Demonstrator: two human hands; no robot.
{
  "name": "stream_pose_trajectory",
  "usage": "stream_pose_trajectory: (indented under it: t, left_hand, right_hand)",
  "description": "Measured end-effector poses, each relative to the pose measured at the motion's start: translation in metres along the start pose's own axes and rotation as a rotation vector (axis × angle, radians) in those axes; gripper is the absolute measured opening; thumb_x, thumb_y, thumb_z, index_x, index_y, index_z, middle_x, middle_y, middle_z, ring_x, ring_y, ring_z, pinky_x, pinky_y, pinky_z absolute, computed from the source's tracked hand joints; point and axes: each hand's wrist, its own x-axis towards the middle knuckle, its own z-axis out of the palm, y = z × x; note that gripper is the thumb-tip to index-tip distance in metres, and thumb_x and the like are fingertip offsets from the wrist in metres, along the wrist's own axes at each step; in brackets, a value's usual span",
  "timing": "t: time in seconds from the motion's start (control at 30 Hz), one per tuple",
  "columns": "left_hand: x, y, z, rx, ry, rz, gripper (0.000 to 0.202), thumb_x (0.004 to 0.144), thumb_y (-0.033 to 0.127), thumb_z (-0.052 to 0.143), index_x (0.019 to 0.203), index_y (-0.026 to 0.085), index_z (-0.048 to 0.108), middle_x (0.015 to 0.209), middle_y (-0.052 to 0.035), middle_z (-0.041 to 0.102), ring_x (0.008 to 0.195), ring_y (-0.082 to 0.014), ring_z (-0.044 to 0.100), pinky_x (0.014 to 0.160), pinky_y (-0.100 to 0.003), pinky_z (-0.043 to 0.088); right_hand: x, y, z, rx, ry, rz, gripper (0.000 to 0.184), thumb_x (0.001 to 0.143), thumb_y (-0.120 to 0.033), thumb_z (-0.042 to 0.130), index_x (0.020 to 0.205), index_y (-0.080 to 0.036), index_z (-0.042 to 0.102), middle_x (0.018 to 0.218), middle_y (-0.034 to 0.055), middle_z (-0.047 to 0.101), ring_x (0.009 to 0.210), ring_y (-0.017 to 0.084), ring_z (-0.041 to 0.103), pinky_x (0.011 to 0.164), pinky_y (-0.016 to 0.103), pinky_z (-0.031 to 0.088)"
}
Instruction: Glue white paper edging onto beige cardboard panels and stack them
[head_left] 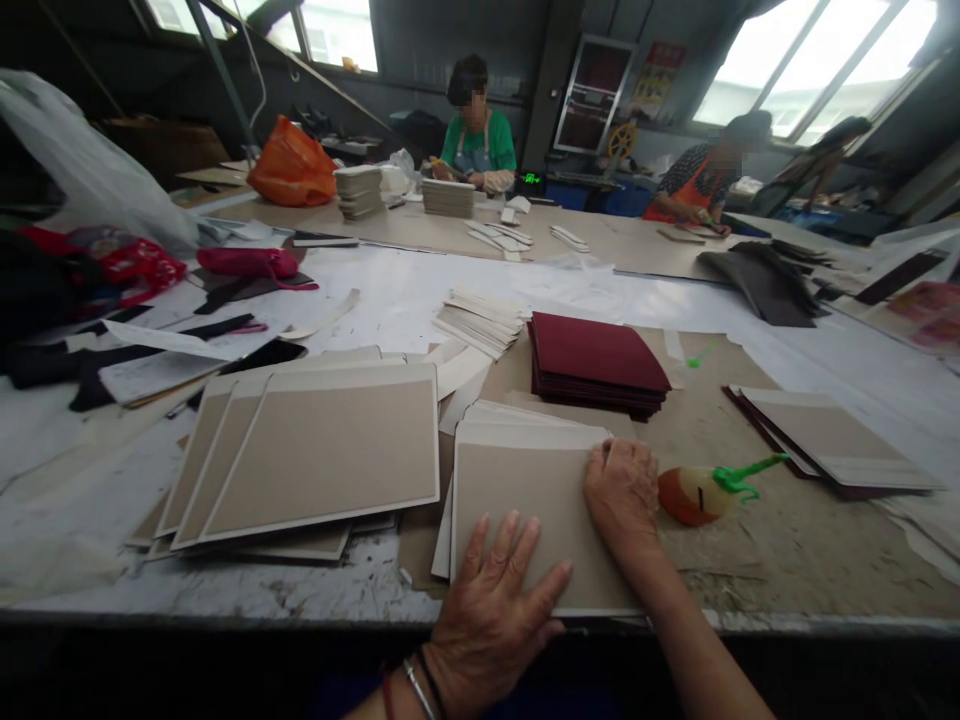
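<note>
A beige cardboard panel [525, 490] with a pale border lies on a few similar panels at the table's front edge. My left hand [499, 600] rests flat on its lower part with fingers spread, bracelets at the wrist. At the panel's upper right edge, my right hand [622, 490] is closed, its fingers curled over the border. Close to the right hand lies a glue bottle [690, 495] with amber contents and a green nozzle. Left of the panel, a fanned stack of beige panels [322, 440] overlaps. Behind it sits a stack of maroon covers [596, 360].
Pale paper strips [480, 322] lie behind the panels. More panels [840, 440] rest at the right on a brown cardboard sheet [795, 560]. Dark scraps and a pink pouch [247, 263] occupy the left. Co-workers sit across the tables, near an orange bag [292, 165].
</note>
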Motion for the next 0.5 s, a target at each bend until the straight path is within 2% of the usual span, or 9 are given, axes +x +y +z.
stream_pose_trajectory:
  t: [0.13,0.27,0.37,0.5]
  left_hand:
    - [-0.002,-0.001,0.004,-0.014,0.032,-0.003,0.049,0.083,0.047,0.048,0.128,0.031,0.042,0.134,-0.0112,0.045,0.128,-0.0316,0.033,0.106,-0.051,0.017]
    - [-0.001,-0.001,0.005,-0.016,0.071,-0.003,0.048,0.082,0.048,0.049,0.126,0.03,0.045,0.131,-0.011,0.049,0.126,-0.0307,0.037,0.106,-0.049,0.019]
    - [-0.001,-0.001,0.007,-0.025,0.089,-0.012,0.048,0.081,0.049,0.05,0.125,0.03,0.046,0.13,-0.0104,0.05,0.126,-0.0293,0.037,0.106,-0.047,0.019]
    - [-0.002,0.0,0.008,-0.023,0.063,-0.016,0.049,0.083,0.048,0.047,0.128,0.029,0.043,0.132,-0.0109,0.047,0.128,-0.027,0.035,0.107,-0.047,0.018]
  right_hand:
    - [0.001,0.001,0.001,-0.014,0.067,-0.068,0.016,0.086,-0.024,0.044,0.082,-0.013,0.056,0.081,0.0134,0.054,0.076,0.026,0.046,0.068,0.035,0.035]
    - [0.0,-0.006,-0.004,0.05,0.05,-0.247,0.017,0.087,-0.026,0.044,0.081,-0.017,0.056,0.084,0.0104,0.055,0.08,0.025,0.046,0.07,0.034,0.032]
    - [-0.001,-0.022,-0.007,0.146,0.003,-0.408,0.016,0.088,-0.024,0.043,0.081,-0.017,0.056,0.083,0.0083,0.055,0.082,0.023,0.045,0.073,0.033,0.031]
    - [-0.001,-0.049,-0.008,0.249,-0.041,-0.514,0.016,0.087,-0.024,0.045,0.077,-0.017,0.056,0.08,0.0074,0.054,0.081,0.022,0.043,0.072,0.031,0.031]
